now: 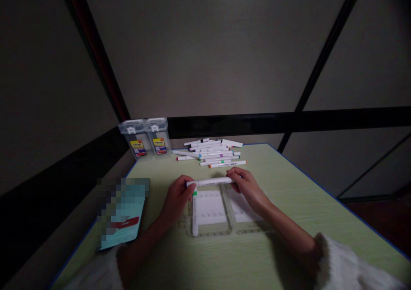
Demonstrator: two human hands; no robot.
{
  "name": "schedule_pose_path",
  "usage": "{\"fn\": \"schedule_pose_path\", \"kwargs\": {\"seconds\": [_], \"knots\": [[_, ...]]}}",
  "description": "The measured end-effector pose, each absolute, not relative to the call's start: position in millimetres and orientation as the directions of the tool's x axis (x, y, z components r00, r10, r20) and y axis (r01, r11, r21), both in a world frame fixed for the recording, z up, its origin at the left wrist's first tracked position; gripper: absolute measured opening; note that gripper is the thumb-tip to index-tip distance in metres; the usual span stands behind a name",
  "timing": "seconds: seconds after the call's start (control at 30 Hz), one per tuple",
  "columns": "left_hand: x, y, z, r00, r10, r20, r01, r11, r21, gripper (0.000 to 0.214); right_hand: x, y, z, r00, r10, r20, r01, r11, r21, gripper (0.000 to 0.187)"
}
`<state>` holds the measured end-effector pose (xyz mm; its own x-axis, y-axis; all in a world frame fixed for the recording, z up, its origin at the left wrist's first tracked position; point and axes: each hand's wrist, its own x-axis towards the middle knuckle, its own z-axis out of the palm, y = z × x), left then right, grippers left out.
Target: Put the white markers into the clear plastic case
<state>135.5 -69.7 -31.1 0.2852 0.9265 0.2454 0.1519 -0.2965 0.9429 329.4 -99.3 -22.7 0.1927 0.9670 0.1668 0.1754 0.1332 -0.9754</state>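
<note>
left fingers (189, 188): pinched on the green-tipped end of the white marker (210, 181), left hand (176, 198) curled under it
right fingers (236, 181): closed round the other end, right hand (248, 188) palm down
white marker: level, crosswise, just above the far rim of the clear tray (212, 232)
clear tray: 2 bays, on the desk (289, 187) between the wrists; a second marker (195, 215) lies along its left wall
step: looks like a 2-handed hold at both ends, imo
next move: laying it in would call for turning it lengthwise, like the second marker
further out: marker pile (213, 153), 2 clear boxes (146, 138), phone (120, 213) at left
</note>
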Motion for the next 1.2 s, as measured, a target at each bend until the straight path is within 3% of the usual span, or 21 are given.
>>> {"fn": "schedule_pose_path", "kwargs": {"seconds": [1.2], "knots": [[134.7,-68.4,-32.8,0.305,0.919,0.249,0.147,-0.304,0.941,0.014,328.5,-99.3,-21.9,0.197,0.969,0.149,0.165,0.117,-0.979,0.028]]}}
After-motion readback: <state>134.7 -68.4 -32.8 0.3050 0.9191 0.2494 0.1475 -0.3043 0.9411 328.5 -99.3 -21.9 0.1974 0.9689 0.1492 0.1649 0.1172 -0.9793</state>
